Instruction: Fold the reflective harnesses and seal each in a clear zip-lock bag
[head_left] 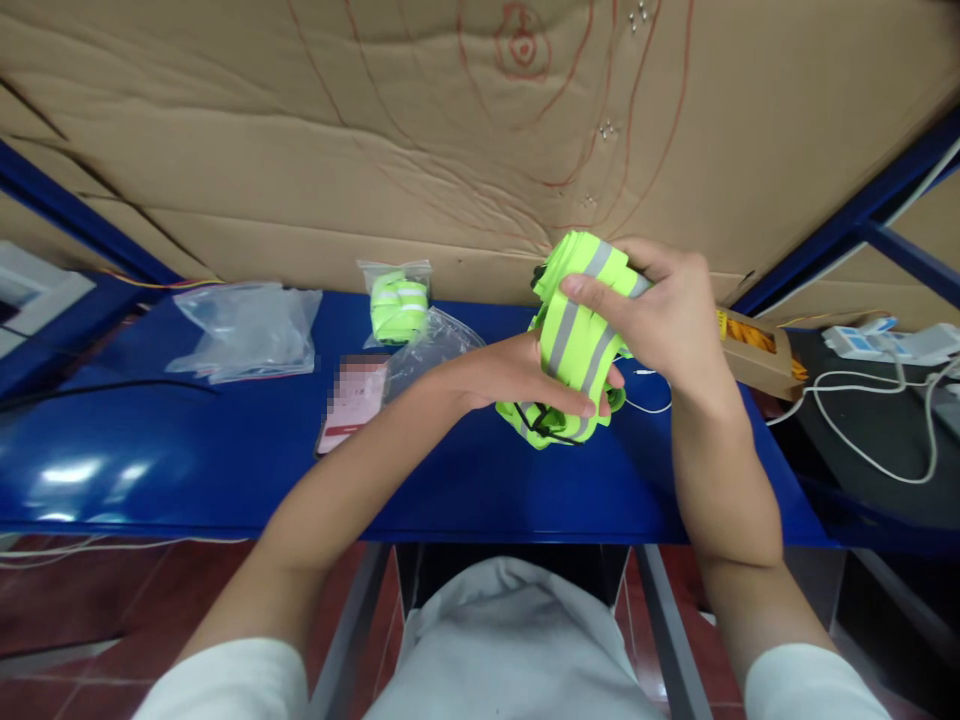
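Left hand [525, 372] and right hand [666, 308] (both gripping) sit close together.

No words or numbers can be read: print on the phone screen [354, 400] is blurred and pixelated, and red hand-drawn lines [523, 46] mark the cardboard panel [420, 160].

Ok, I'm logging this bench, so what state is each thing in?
Held reflective band: folded in layers, gripped by left hand and right hand
Bagged band: folded up
Left-side clear bags: flattened, overlapping
Middle clear bag: lying loose
Phone: lying flat, screen lit
Cardboard box: open, orange contents showing
White cable: loosely looped
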